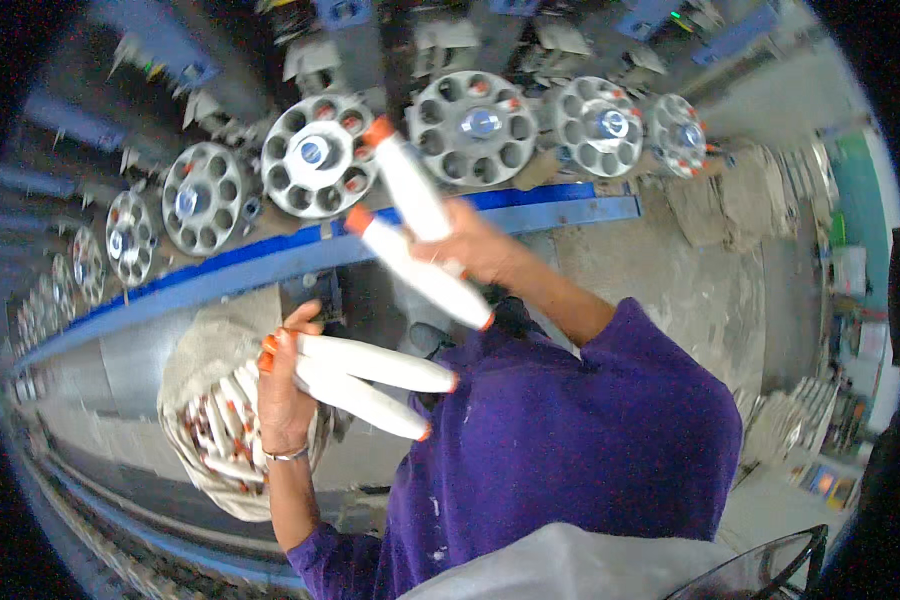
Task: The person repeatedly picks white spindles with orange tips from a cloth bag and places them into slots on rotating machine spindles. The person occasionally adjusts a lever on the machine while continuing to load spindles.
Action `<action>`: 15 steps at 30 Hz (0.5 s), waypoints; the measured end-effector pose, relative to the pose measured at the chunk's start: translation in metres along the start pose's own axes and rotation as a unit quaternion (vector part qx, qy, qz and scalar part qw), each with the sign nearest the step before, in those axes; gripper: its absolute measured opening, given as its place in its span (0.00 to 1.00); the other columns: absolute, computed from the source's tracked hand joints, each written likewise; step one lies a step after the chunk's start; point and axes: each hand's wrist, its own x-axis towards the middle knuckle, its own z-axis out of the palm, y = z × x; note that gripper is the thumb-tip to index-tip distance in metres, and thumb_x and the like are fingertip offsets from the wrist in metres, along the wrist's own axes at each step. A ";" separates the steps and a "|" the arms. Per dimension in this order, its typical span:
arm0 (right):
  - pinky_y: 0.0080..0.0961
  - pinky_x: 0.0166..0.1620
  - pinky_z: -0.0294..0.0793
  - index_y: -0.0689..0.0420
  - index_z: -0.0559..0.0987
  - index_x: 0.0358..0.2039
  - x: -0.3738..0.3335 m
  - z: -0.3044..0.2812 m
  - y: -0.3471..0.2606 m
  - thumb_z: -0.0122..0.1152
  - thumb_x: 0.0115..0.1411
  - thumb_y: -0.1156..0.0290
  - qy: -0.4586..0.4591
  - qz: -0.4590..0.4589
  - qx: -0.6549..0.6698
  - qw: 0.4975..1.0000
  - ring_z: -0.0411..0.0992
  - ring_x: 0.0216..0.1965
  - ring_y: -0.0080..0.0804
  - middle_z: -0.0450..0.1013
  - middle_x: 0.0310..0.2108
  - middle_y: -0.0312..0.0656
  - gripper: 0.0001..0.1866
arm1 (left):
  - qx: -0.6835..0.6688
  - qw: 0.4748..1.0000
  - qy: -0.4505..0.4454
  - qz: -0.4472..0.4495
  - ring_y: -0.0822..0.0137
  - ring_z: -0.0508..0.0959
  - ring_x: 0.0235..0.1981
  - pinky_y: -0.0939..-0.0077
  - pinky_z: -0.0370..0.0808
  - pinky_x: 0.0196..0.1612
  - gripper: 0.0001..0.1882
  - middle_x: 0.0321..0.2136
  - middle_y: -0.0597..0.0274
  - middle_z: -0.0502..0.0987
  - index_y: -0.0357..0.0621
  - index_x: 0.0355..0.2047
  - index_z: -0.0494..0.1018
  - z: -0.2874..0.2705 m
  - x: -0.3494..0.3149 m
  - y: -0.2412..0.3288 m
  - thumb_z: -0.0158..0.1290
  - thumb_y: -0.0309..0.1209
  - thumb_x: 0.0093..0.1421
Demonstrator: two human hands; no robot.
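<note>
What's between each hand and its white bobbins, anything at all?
Nothing visible. The right hand holds two white bobbins directly in bare fingers, and the left hand holds two more near their orange ends.

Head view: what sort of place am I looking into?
Probably a textile mill's yarn-winding area: the row of round, many-holed grey magazines, the white, orange-tipped bobbins and the cloth sack of more bobbins suggest it.
</note>
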 end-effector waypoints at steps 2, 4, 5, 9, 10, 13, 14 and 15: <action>0.26 0.43 0.72 0.60 0.73 0.44 -0.013 0.012 0.016 0.73 0.47 0.62 -0.054 -0.084 0.113 0.989 0.69 0.37 0.25 0.73 0.35 0.36 0.27 | 0.020 0.992 -0.123 -0.010 0.68 0.72 0.50 0.71 0.70 0.52 0.23 0.61 0.53 0.63 0.35 0.40 0.75 0.038 0.015 -0.017 0.56 0.46 0.60; 0.27 0.49 0.71 0.58 0.73 0.49 -0.025 0.014 0.028 0.71 0.51 0.58 -0.084 -0.117 0.067 0.987 0.70 0.44 0.25 0.74 0.42 0.37 0.29 | 0.018 0.983 -0.176 -0.050 0.68 0.73 0.48 0.69 0.70 0.52 0.19 0.51 0.55 0.73 0.36 0.38 0.76 0.069 0.027 -0.034 0.55 0.43 0.61; 0.26 0.52 0.69 0.57 0.72 0.53 -0.031 0.009 0.034 0.68 0.54 0.57 -0.071 -0.144 0.051 0.986 0.70 0.47 0.25 0.73 0.46 0.39 0.30 | 0.005 0.973 -0.218 -0.081 0.68 0.73 0.48 0.69 0.70 0.52 0.18 0.48 0.56 0.75 0.36 0.38 0.77 0.083 0.034 -0.041 0.55 0.42 0.61; 0.26 0.52 0.70 0.57 0.72 0.52 -0.062 -0.036 0.065 0.67 0.56 0.63 -0.073 -0.146 0.296 0.941 0.70 0.47 0.25 0.74 0.45 0.36 0.25 | 0.044 0.968 -0.203 -0.139 0.65 0.75 0.45 0.67 0.71 0.51 0.16 0.43 0.55 0.77 0.38 0.41 0.76 0.128 0.067 -0.057 0.53 0.39 0.63; 0.25 0.50 0.71 0.57 0.71 0.52 -0.072 -0.059 0.073 0.67 0.56 0.65 -0.055 -0.054 0.269 0.960 0.71 0.45 0.25 0.73 0.45 0.37 0.25 | 0.037 0.970 -0.224 -0.085 0.64 0.77 0.43 0.67 0.73 0.49 0.17 0.43 0.54 0.77 0.38 0.43 0.74 0.140 0.076 -0.059 0.52 0.40 0.64; 0.23 0.43 0.78 0.55 0.58 0.64 -0.100 -0.146 0.089 0.58 0.57 0.77 0.056 -0.059 0.289 0.954 0.72 0.42 0.28 0.68 0.53 0.44 0.35 | 0.058 0.994 -0.073 -0.064 0.66 0.77 0.39 0.69 0.75 0.45 0.19 0.37 0.58 0.77 0.39 0.42 0.72 0.173 0.107 -0.052 0.51 0.44 0.64; 0.16 0.24 0.74 0.53 0.58 0.64 -0.105 -0.176 0.090 0.57 0.60 0.70 0.104 -0.094 0.322 0.936 0.73 0.30 0.24 0.72 0.43 0.43 0.32 | 0.073 0.992 -0.096 -0.041 0.66 0.77 0.38 0.68 0.75 0.45 0.19 0.36 0.59 0.77 0.39 0.42 0.72 0.185 0.117 -0.046 0.51 0.44 0.64; 0.12 0.15 0.66 0.51 0.56 0.65 -0.111 -0.201 0.089 0.50 0.65 0.65 0.097 -0.161 0.405 0.895 0.70 0.21 0.20 0.73 0.40 0.44 0.29 | 0.114 0.992 -0.042 -0.041 0.67 0.77 0.38 0.68 0.75 0.45 0.19 0.35 0.60 0.77 0.39 0.42 0.72 0.200 0.126 -0.043 0.51 0.44 0.64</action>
